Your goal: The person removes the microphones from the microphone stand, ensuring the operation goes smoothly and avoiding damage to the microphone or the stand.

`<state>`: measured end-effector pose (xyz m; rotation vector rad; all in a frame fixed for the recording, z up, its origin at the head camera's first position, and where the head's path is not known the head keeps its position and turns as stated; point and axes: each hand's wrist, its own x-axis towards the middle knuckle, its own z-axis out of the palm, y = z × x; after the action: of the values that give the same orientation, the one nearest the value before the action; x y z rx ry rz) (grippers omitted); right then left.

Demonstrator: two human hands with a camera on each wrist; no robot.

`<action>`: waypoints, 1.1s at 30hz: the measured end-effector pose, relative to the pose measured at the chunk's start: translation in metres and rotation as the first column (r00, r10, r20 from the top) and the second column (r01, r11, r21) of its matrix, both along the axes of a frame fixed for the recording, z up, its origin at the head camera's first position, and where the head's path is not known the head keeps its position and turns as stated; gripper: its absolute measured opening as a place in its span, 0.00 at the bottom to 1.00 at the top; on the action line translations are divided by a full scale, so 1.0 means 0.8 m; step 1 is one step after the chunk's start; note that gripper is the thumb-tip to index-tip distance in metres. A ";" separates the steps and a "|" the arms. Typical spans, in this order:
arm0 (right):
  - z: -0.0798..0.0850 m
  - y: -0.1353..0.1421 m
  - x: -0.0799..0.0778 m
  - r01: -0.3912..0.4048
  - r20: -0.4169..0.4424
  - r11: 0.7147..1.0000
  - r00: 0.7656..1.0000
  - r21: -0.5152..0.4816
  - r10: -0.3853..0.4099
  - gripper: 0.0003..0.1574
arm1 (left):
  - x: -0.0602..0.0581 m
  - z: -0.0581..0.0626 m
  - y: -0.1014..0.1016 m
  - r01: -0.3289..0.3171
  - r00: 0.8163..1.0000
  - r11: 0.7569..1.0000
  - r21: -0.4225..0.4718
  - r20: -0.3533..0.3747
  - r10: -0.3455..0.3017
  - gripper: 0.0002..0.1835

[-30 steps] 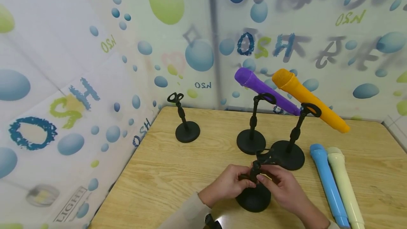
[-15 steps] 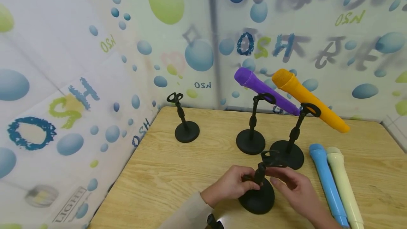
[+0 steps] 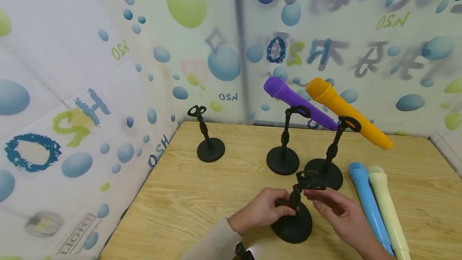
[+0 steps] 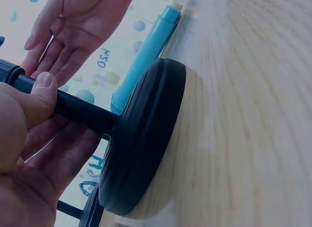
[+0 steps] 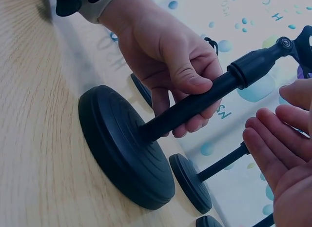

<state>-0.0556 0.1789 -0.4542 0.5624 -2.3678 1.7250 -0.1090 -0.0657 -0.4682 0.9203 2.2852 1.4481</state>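
Note:
A black desktop microphone stand [image 3: 293, 226] with a round base and a clip on top stands near the front of the table. My left hand [image 3: 265, 208] grips its pole, thumb on one side and fingers on the other, as the right wrist view shows plainly. Just right of that pole is my right hand [image 3: 346, 218], its fingers extended and slightly bent. In the right wrist view, nothing lies in the palm of that right hand [image 5: 287, 158]. The stand's base [image 4: 146, 139] appears to rest on the table.
Behind stand two similar stands, bearing a purple microphone [image 3: 299, 101] and an orange microphone [image 3: 348, 111]. Another stand [image 3: 211, 149] without a microphone is at the back left. A blue microphone [image 3: 369, 208] and a cream microphone [image 3: 390, 212] lie on the right.
My right hand has let go of the stand and drawn away to the right, its fingers straightening. The held stand has shifted slightly right with my left hand still gripping it.

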 end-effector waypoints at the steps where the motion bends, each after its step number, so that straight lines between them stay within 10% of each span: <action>1: 0.000 0.000 0.000 -0.001 0.001 1.000 1.000 0.002 0.001 0.20 | 0.000 0.000 0.000 0.000 1.000 1.000 -0.003 0.001 0.000 0.06; 33: 0.011 -0.030 -0.034 -0.061 -0.044 0.998 0.997 -0.004 0.061 0.18 | -0.026 0.002 -0.057 -0.274 0.959 0.961 0.035 -0.063 0.276 0.09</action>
<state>-0.0826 0.1553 -0.4452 0.6714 -2.3392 1.7250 -0.1298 -0.1116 -0.4664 0.6870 2.5316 1.5810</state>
